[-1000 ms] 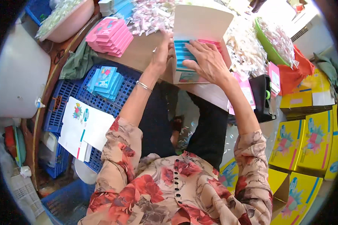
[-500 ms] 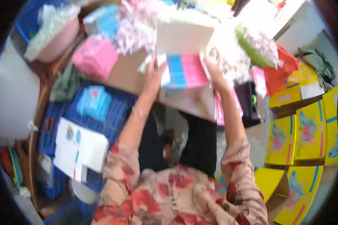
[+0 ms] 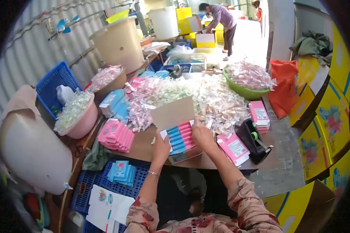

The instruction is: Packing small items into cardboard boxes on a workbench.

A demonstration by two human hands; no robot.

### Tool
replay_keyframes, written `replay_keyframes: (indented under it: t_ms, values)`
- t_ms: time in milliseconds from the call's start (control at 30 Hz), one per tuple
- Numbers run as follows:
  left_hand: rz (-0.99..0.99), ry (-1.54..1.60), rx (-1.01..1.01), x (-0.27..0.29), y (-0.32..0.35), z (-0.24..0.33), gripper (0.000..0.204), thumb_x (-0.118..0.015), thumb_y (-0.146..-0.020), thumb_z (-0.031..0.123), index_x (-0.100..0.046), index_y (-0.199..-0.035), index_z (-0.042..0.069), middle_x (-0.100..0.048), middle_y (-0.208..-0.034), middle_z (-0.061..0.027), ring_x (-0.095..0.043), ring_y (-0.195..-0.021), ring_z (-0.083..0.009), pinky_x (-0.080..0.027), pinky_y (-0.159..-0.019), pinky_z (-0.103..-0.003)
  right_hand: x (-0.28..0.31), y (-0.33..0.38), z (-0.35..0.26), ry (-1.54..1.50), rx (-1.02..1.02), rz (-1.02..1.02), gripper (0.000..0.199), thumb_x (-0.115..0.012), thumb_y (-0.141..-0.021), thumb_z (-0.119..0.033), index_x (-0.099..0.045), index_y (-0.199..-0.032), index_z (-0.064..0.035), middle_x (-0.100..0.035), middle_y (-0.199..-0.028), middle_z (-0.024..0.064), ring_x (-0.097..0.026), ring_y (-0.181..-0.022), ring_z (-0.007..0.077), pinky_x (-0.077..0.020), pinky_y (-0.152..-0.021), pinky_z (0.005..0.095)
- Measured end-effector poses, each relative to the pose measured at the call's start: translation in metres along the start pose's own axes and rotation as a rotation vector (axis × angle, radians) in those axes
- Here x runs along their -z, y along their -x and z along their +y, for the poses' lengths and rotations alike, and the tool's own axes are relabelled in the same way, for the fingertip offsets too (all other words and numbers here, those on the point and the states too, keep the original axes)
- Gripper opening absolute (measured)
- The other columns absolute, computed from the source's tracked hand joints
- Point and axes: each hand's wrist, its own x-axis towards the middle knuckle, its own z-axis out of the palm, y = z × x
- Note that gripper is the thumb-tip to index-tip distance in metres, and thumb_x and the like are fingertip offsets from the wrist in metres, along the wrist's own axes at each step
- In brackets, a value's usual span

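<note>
An open-topped cardboard box (image 3: 186, 155) stands at the near edge of the table, its plain lid (image 3: 173, 113) raised at the back. Packed inside it are a row of blue small boxes (image 3: 177, 139) and a row of pink small boxes (image 3: 187, 134). My left hand (image 3: 161, 148) is closed on the white flap at the box's left side. At the right side my right hand (image 3: 202, 134) pinches the edge near the other flap, its fingertips partly hidden. Behind the lid lies a heap of small clear-wrapped pieces (image 3: 175, 93).
To the right are a black tape dispenser (image 3: 252, 141), flat pink cartons (image 3: 233, 147) and a green basin (image 3: 245, 91). Pink cartons (image 3: 116, 136) are stacked left, above blue crates (image 3: 136, 182). Yellow boxes (image 3: 311, 151) line the right side. A person (image 3: 221, 19) bends over boxes far off.
My view has tilted up, bringing the far room into sight. My hands and the filled box sit lower in the picture. Both hands still hold the box, and its lid stays raised.
</note>
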Motion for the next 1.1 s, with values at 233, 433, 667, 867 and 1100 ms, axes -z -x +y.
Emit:
replay_keyframes:
  t_ms: [233, 433, 667, 867, 1100]
  values:
    - [0.079, 0.704, 0.027, -0.012, -0.004, -0.015, 0.067, -0.061, -0.09, 0.002, -0.027, -0.148, 0.0, -0.041, -0.143, -0.0139, -0.04, -0.132, -0.0219, -0.038, -0.107, -0.034, -0.061, -0.042, 0.055, -0.351, 0.187, 0.079, 0.074, -0.054, -0.088, -0.021, -0.021, -0.152, -0.0015, -0.037, -0.144, 0.0336, -0.042, -0.127, 0.0495, -0.0337, -0.11, 0.0486]
    - [0.024, 0.623, -0.155, 0.014, -0.016, -0.039, 0.046, -0.066, -0.081, -0.006, -0.057, -0.125, 0.0, -0.051, -0.139, -0.0186, -0.055, -0.119, -0.0233, -0.046, -0.101, -0.034, -0.025, -0.028, 0.035, -0.831, 0.407, 0.129, 0.036, -0.068, -0.073, -0.006, -0.067, -0.108, -0.0024, -0.062, -0.119, 0.0188, -0.054, -0.119, 0.031, -0.0374, -0.105, 0.038]
    - [-0.396, 0.126, -0.369, 0.069, -0.026, -0.006, 0.033, -0.062, -0.086, 0.002, -0.069, -0.118, 0.006, -0.051, -0.141, -0.023, -0.055, -0.125, -0.0292, -0.043, -0.105, -0.036, 0.018, -0.031, 0.049, -0.535, 0.702, -0.231, 0.045, -0.066, -0.073, -0.003, -0.071, -0.117, -0.012, -0.062, -0.132, 0.0083, -0.049, -0.128, 0.0342, -0.0339, -0.113, 0.042]
    - [-0.884, -0.276, -0.44, 0.097, -0.033, 0.037, 0.058, -0.05, -0.092, 0.028, -0.046, -0.143, 0.001, -0.025, -0.157, -0.0259, -0.021, -0.147, -0.0371, -0.015, -0.12, -0.042, 0.032, -0.052, 0.07, -0.56, 0.823, -0.683, 0.044, -0.049, -0.091, -0.018, -0.061, -0.133, -0.0162, -0.042, -0.151, 0.0144, -0.024, -0.146, 0.0373, -0.0174, -0.121, 0.0451]
    - [-0.474, -0.446, -0.465, 0.059, 0.031, 0.03, 0.07, -0.059, -0.093, 0.038, -0.029, -0.14, -0.004, -0.023, -0.153, -0.0298, -0.017, -0.145, -0.0454, -0.013, -0.119, -0.048, 0.024, 0.034, 0.028, -0.143, 0.704, -0.061, 0.064, -0.051, -0.09, -0.06, -0.051, -0.14, -0.0207, -0.036, -0.153, 0.0193, -0.028, -0.142, 0.0429, -0.0353, -0.107, 0.0529]
